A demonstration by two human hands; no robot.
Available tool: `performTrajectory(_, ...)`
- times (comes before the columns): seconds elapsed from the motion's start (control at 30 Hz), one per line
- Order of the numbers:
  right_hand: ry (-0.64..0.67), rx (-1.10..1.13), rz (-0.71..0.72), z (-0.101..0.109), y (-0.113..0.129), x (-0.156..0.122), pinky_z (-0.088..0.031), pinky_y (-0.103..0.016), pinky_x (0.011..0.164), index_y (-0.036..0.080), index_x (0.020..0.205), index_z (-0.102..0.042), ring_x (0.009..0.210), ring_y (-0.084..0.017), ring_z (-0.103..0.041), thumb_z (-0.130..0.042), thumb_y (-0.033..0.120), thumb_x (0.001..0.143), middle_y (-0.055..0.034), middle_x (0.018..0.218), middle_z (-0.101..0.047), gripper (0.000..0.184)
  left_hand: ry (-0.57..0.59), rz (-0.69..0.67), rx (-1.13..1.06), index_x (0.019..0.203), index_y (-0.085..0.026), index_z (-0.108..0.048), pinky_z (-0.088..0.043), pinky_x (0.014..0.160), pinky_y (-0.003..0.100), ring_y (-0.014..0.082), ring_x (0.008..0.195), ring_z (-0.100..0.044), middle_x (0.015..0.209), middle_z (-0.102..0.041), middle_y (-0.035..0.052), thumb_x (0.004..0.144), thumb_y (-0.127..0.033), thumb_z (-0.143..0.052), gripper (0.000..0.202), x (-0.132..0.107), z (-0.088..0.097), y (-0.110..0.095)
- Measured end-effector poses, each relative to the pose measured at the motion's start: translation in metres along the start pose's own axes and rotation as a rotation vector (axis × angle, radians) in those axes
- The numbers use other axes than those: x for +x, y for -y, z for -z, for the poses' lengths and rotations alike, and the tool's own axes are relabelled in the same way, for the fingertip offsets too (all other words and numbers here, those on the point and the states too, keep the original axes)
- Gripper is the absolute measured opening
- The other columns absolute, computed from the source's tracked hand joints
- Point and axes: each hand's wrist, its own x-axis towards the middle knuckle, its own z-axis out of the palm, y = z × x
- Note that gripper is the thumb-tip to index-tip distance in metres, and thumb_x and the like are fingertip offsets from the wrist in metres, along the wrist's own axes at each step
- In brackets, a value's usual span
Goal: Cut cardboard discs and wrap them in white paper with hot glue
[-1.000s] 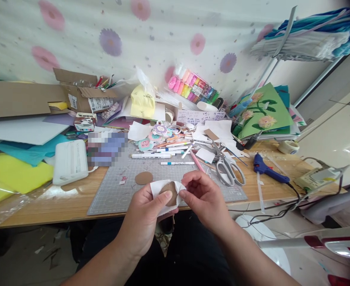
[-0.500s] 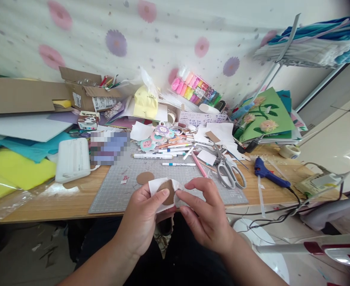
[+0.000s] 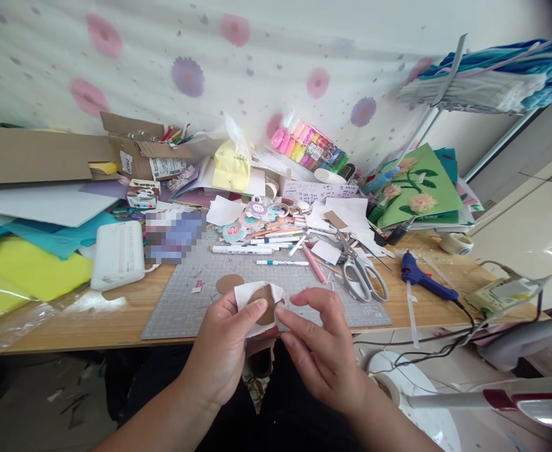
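Observation:
Near the mat's front edge, my left hand (image 3: 229, 339) pinches a brown cardboard disc (image 3: 263, 312) together with a piece of white paper (image 3: 246, 293) lying behind it. The left thumb presses on the disc's face; the other fingers are hidden beneath. On the right side the paper's rim is folded up over the disc's edge. My right hand (image 3: 320, 339) has its fingers apart, and its index fingertip touches that folded rim. A second cardboard disc (image 3: 229, 284) lies flat on the grey cutting mat (image 3: 182, 314), just behind my left hand.
Markers (image 3: 283, 262), paper scraps and grey-handled scissors (image 3: 358, 273) lie across the mat's back. A blue glue gun (image 3: 426, 279) with its cord rests at right. At left are a white case (image 3: 118, 254) and coloured sheets (image 3: 41, 270); a cardboard box (image 3: 144, 157) stands behind.
The right index finger has pressed the paper's right rim further over the disc. The left hand keeps its hold, and the camera view has tilted slightly.

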Motion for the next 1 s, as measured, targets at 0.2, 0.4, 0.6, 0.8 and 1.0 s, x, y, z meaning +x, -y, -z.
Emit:
performTrajectory(0.2, -0.210, 0.454, -0.224, 0.004, 0.002, 0.003, -0.048, -0.039, 0.078, 0.029, 0.101, -0.062, 0.089, -0.022, -0.058, -0.065, 0.006, 0.078, -0.0040, 0.094, -0.056, 0.033, -0.045, -0.015, 0.112, 0.092, -0.018, -0.067, -0.052, 0.064, 0.026, 0.0158, 0.072, -0.066, 0.085, -0.073, 0.0044, 0.077, -0.031, -0.070, 0.021, 0.002, 0.001, 0.000)
performTrajectory(0.4, -0.384, 0.594, -0.347, 0.011, -0.012, 0.006, -0.048, -0.033, 0.067, 0.025, 0.078, -0.068, 0.070, -0.018, -0.060, -0.072, 0.018, 0.079, -0.0007, 0.073, -0.065, 0.008, -0.047, 0.031, 0.103, 0.091, -0.019, -0.066, -0.052, 0.061, 0.025, 0.0134, 0.063, -0.065, 0.076, -0.071, 0.0019, 0.078, -0.032, -0.069, 0.019, 0.004, 0.002, -0.002)
performTrajectory(0.6, -0.223, 0.665, -0.539, -0.002, -0.018, 0.003, -0.051, -0.032, 0.069, 0.025, 0.098, -0.062, 0.074, -0.017, -0.060, -0.062, 0.028, 0.087, -0.0017, 0.082, -0.064, 0.012, -0.011, 0.070, 0.016, 0.089, -0.020, -0.067, -0.050, 0.058, 0.021, 0.0104, 0.059, -0.062, 0.073, -0.069, 0.0002, 0.078, -0.030, -0.069, 0.015, 0.003, 0.001, -0.004)
performTrajectory(0.8, -0.136, 0.705, -0.554, -0.009, -0.009, 0.013, -0.053, -0.029, 0.069, 0.030, 0.115, -0.046, 0.075, -0.014, -0.058, -0.067, 0.010, 0.073, 0.0020, 0.083, -0.059, 0.051, 0.013, 0.004, 0.069, 0.086, -0.019, -0.069, -0.051, 0.059, 0.021, 0.0130, 0.066, -0.063, 0.076, -0.069, 0.0009, 0.076, -0.029, -0.071, 0.015, 0.001, 0.000, -0.001)
performTrajectory(1.0, -0.126, 0.599, -0.676, -0.007, -0.003, 0.025, -0.048, -0.024, 0.056, 0.025, 0.110, -0.046, 0.060, -0.012, -0.055, -0.062, 0.012, 0.067, 0.0048, 0.070, -0.055, 0.047, 0.029, -0.119, 0.242, 0.083, -0.018, -0.069, -0.053, 0.061, 0.024, 0.0164, 0.068, -0.065, 0.072, -0.068, 0.0005, 0.075, -0.031, -0.072, 0.015, -0.002, 0.000, 0.000)
